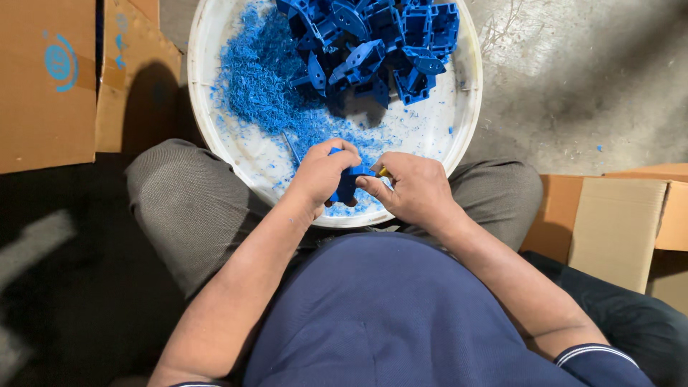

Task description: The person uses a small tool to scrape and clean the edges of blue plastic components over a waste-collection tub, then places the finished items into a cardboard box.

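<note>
My left hand (320, 175) grips a small blue plastic part (349, 185) over the near rim of a big white round basin (215, 107). My right hand (413, 190) is closed around a small tool with a yellow tip (383, 172) and presses it against the same part. A heap of blue plastic parts (376, 43) fills the far side of the basin. Blue plastic shavings (261, 79) are spread over its left and middle. The tool's blade is hidden between my fingers.
The basin rests between my knees in grey trousers (186, 208). A brown cardboard box (46, 82) stands at the left, another cardboard box (616, 222) at the right. Grey concrete floor (573, 79) lies beyond the basin.
</note>
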